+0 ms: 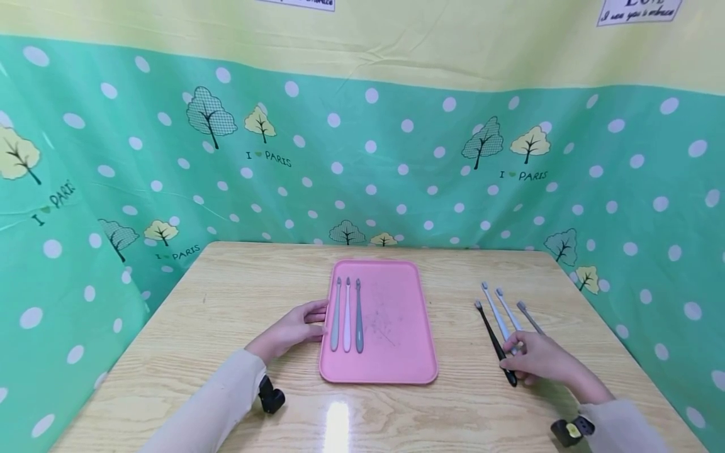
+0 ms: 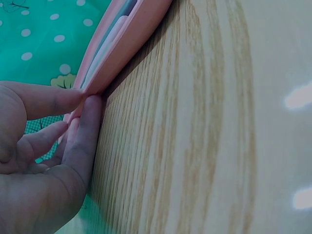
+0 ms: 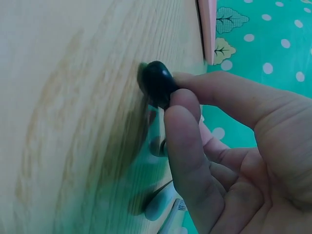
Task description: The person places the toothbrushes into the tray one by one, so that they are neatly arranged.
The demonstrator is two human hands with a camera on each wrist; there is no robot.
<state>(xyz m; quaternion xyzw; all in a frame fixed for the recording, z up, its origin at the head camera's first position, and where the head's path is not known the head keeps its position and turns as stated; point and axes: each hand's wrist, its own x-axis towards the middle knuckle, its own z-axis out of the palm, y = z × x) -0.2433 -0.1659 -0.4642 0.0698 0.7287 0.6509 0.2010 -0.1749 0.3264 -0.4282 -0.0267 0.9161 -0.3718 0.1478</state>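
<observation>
My right hand (image 1: 535, 357) pinches the handle of a black toothbrush (image 1: 491, 332) between thumb and fingers. In the right wrist view its rounded handle end (image 3: 157, 82) sticks out past the fingertips, close over the table. Beside it lie two pale blue toothbrushes (image 1: 496, 312) (image 1: 509, 309) and a grey-brown one (image 1: 530, 317), their lower parts partly hidden by the hand. My left hand (image 1: 293, 328) holds the left edge of a pink tray (image 1: 391, 371), thumb and fingertips at its rim. Three toothbrushes, grey-green (image 1: 336, 321), pale pink (image 1: 347, 321) and dark grey (image 1: 359, 321), lie side by side in the tray.
The wooden table (image 1: 249, 270) carries the tray at its middle and the loose toothbrushes at the right. A green dotted cloth (image 1: 368, 176) hangs behind and on both sides. Small black cameras (image 1: 270, 396) sit at both wrists.
</observation>
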